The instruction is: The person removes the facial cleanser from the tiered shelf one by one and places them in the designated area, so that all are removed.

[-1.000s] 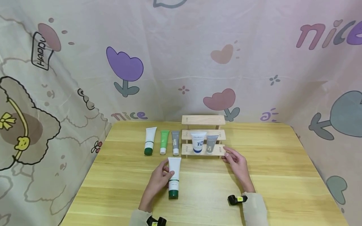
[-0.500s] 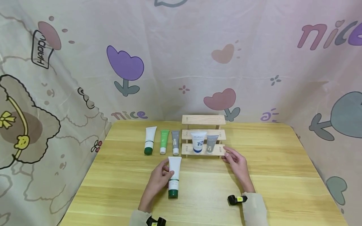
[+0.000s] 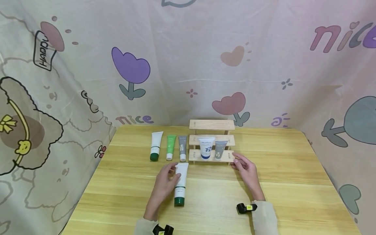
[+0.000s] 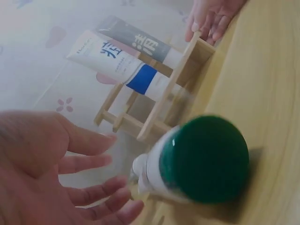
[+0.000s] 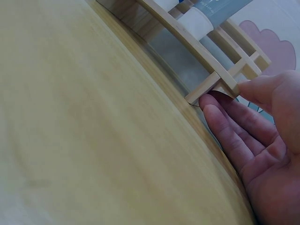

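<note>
My left hand [image 3: 163, 185] is beside a large white tube [image 3: 182, 176] with a green cap, at its left side. Relaxed, parted fingers of the left hand [image 4: 70, 173] show a gap to the tube in the left wrist view, where the green cap [image 4: 206, 159] faces the camera. With thumb and fingers, my right hand [image 3: 248, 173] pinches the right end of the lowest step of a wooden three-step rack [image 3: 211, 124]; the right wrist view shows the hand [image 5: 267, 145] at the rack's corner [image 5: 227, 86]. On that step stand a white-and-blue tube [image 3: 206, 147] and a small grey tube [image 3: 219, 149].
Left of the rack, a white tube with a green cap [image 3: 156, 143], a green tube [image 3: 170, 145] and a grey tube [image 3: 182, 147] form a row on the wooden table [image 3: 288, 182]. A patterned cloth [image 3: 182, 58] hangs behind.
My left fingers have loosened from the large white tube and spread a little. That tube's cap end has shifted very slightly left. The right hand keeps its place on the rack.
</note>
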{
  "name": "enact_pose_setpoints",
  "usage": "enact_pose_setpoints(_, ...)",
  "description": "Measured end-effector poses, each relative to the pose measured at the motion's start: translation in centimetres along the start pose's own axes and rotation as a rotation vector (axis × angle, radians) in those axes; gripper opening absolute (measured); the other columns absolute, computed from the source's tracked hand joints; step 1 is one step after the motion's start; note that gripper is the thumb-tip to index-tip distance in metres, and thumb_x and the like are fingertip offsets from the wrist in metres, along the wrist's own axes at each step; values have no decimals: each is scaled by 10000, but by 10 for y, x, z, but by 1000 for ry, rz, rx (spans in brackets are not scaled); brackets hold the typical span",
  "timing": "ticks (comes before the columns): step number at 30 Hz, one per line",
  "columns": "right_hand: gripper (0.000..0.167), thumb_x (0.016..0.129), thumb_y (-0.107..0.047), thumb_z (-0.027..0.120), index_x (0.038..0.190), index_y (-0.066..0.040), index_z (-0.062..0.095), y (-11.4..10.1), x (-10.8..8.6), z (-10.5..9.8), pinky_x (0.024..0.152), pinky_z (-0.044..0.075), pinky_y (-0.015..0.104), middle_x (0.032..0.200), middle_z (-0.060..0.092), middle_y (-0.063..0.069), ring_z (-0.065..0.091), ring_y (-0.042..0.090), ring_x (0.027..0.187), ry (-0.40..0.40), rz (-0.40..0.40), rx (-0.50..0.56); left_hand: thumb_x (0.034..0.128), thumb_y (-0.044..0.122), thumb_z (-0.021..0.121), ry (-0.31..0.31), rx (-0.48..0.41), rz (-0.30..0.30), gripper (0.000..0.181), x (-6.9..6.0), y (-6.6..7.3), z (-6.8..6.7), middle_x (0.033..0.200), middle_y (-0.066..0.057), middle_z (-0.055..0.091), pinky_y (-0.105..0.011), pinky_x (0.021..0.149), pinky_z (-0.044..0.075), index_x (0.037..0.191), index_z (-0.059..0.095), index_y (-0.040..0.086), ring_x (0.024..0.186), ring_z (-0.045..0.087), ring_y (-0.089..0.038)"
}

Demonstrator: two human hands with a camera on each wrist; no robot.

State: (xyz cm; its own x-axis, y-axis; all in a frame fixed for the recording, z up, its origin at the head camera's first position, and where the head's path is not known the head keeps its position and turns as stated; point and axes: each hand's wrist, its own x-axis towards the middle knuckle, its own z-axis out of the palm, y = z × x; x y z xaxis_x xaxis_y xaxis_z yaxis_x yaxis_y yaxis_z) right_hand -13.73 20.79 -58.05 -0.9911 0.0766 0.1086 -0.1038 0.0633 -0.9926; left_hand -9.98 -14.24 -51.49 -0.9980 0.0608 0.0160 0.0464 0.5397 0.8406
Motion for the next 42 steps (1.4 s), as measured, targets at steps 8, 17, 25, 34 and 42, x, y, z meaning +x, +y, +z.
enact_pose_setpoints(8,355,1048,-117,596,1360,51,612,0,-1,1,825,595,307,1136,699,300,745,180,933,20,-17,-7,966,20,685,23,-161,100,392,10,21,10,1269,-212,621,-464,914,567,1350,608,31,1161,589,-396)
enact_pose_setpoints(17,354,1051,-131,594,1360,41,616,-2,-1,0,831,595,311,1150,694,301,743,190,941,25,-6,-10,975,38,684,-1,-341,167,437,27,42,33,1358,-223,583,-532,1031,501,1396,566,36,1260,559,-386)
enact_pose_setpoints(25,342,1047,-111,596,1359,30,620,0,0,1,839,593,310,1136,695,302,743,200,947,21,-5,-6,946,-22,688,36,-483,174,482,43,54,48,1407,-248,541,-592,1056,460,1403,534,-13,1299,516,-435)
enact_pose_setpoints(34,349,1053,-107,584,1367,41,610,2,0,0,841,592,312,1139,686,326,743,246,967,2,-24,3,933,15,723,23,-556,163,474,59,63,56,1333,-194,600,-588,1086,432,1378,563,39,1281,551,-376)
enact_pose_setpoints(42,345,1052,-99,583,1365,44,611,2,0,-1,837,594,313,1131,687,328,744,222,960,0,-36,14,906,-42,715,34,-595,168,441,66,65,67,1276,-232,624,-566,1068,454,1322,573,-11,1222,583,-393)
